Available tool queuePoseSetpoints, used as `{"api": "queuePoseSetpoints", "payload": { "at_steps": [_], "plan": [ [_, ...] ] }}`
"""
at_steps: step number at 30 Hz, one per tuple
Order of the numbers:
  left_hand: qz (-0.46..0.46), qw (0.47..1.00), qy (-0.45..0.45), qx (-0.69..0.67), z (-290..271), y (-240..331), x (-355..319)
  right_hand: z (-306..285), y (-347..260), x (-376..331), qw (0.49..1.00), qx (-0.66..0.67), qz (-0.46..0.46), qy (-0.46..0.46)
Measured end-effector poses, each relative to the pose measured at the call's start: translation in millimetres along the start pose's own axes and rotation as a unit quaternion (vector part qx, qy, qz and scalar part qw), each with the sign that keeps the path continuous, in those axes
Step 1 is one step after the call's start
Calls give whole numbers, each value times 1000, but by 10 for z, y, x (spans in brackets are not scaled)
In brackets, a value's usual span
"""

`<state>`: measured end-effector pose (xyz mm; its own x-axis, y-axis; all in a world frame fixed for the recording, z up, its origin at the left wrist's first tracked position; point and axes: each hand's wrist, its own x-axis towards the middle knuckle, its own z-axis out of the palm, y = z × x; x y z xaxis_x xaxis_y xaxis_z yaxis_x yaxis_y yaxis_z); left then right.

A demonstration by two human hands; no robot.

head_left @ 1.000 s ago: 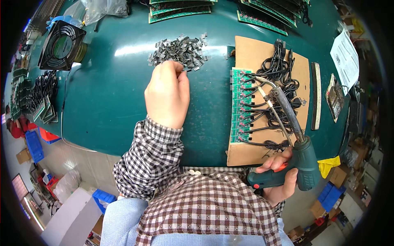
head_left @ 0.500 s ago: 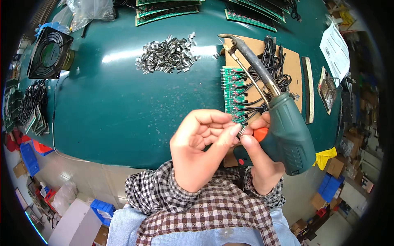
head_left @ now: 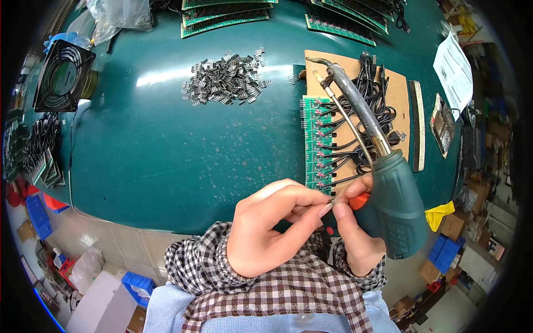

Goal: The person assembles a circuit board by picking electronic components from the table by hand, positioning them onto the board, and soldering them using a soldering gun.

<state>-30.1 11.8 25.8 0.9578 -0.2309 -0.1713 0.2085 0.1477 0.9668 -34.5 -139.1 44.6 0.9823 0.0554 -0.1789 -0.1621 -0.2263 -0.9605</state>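
My left hand [head_left: 269, 227] is closed in a pinch on a small metal-pinned connector [head_left: 332, 202], mostly hidden by the fingertips. The thumb and forefinger of my right hand [head_left: 358, 238] meet it from the other side. That same hand also holds a dark green soldering gun [head_left: 398, 208] with an orange trigger. The gun's bent metal tube and thin solder feed point away from me, over the boards. Just beyond my fingers lies a row of small green circuit boards [head_left: 313, 152] with black cables [head_left: 363, 127] attached.
A loose pile of pin connectors [head_left: 225, 80] lies mid-table. Cardboard [head_left: 401, 94] sits under the cables, beside a long narrow bar [head_left: 417, 127]. At the far edge are stacked green boards [head_left: 225, 22]. A black fan [head_left: 64, 75] and bundled cables [head_left: 47, 136] occupy the left side.
Both hands and the soldering gun have moved lower in the view, toward me. My left fingers have turned inward, and the connector's pins, visible before, are now mostly covered.
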Motion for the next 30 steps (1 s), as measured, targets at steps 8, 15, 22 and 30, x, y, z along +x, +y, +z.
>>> {"api": "queuePoseSetpoints", "payload": {
  "at_steps": [8,15,22,30],
  "plan": [
    [-90,988,126,-14,-86,-112,272,-119,101,-180,989,123,-5,84],
    [-142,985,96,23,-183,-187,512,-198,217,-400,958,233,80,145],
    [-153,984,87,9,-171,-189,587,-260,358,-486,964,221,58,134],
    [-169,982,79,-28,-185,-212,596,-238,385,-568,964,219,38,147]
  ]
}}
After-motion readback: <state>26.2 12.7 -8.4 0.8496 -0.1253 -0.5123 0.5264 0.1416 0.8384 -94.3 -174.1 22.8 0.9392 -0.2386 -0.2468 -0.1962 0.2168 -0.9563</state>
